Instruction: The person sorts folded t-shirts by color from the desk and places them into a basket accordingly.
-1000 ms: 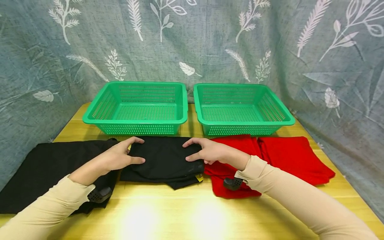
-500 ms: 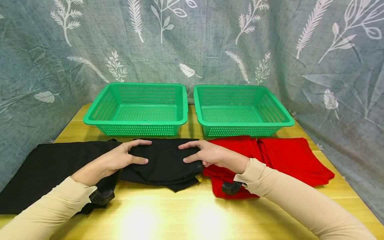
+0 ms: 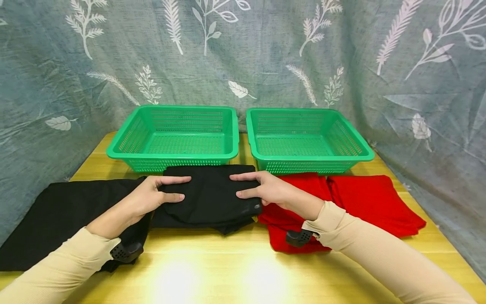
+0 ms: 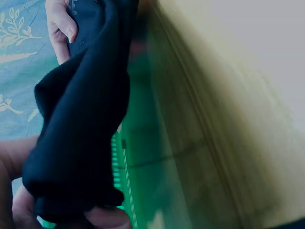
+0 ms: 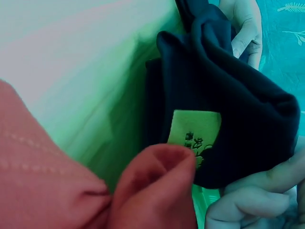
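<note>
A folded black garment [image 3: 212,194] stretches between my two hands in the head view. My left hand [image 3: 146,197] grips its left end, thumb in front and fingers toward the far side. At the other end my right hand [image 3: 279,191] grips it in the same way. In the left wrist view the garment [image 4: 81,124] hangs raised above the wood, its end bunched between fingers and thumb. A yellow tag [image 5: 196,126] with dark print shows beside the dark folds in the right wrist view. More black cloth [image 3: 161,220] lies below; whether it is a separate piece I cannot tell.
Two green plastic baskets [image 3: 172,158] [image 3: 315,158] stand side by side at the back. Black cloth [image 3: 76,211] lies at left, under my left forearm. Two folded red cloths [image 3: 300,249] [image 3: 372,202] lie at right. A patterned grey-green curtain [image 3: 243,50] hangs behind.
The black garment has risen and shifted toward the baskets, its far edge now overlapping the left basket's lower front. Both hands moved slightly with it. The baskets and red cloths stay put.
</note>
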`<action>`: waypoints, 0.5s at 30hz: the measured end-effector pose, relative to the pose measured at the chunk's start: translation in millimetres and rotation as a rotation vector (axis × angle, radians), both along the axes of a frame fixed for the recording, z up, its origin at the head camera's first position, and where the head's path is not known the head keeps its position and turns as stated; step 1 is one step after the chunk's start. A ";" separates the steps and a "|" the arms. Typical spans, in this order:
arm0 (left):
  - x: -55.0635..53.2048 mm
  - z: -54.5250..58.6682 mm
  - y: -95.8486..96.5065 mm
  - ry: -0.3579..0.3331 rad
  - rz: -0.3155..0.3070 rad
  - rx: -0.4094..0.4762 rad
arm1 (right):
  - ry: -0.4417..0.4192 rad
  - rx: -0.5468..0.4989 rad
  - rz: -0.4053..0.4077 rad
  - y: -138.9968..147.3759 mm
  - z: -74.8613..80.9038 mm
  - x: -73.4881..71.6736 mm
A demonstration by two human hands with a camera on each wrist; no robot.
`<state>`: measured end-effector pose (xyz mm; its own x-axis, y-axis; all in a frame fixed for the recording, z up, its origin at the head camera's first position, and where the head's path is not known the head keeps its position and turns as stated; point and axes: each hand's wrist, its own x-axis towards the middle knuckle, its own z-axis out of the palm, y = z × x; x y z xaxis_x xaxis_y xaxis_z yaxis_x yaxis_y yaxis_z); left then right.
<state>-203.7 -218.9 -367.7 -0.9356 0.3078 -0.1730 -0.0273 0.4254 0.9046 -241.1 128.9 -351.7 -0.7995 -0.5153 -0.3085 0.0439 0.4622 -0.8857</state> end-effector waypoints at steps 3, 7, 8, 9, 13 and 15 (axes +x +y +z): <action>0.8 3.0 0.0 0.027 -0.001 -0.002 | 0.013 -0.025 -0.003 3.1 2.8 1.5; 3.7 7.3 -3.3 0.035 0.006 0.022 | 0.021 -0.046 -0.001 3.7 4.5 2.7; 4.7 8.5 -4.5 0.035 0.009 0.029 | 0.023 -0.048 -0.002 3.4 4.8 2.8; 5.8 9.7 -5.7 0.037 0.010 0.035 | 0.028 -0.048 -0.004 3.0 5.1 2.7; 9.1 14.9 -9.8 0.036 0.016 0.042 | 0.044 -0.052 -0.014 1.2 7.6 2.6; 10.9 17.3 -11.3 0.034 0.021 0.041 | 0.051 -0.053 -0.018 0.7 8.7 3.2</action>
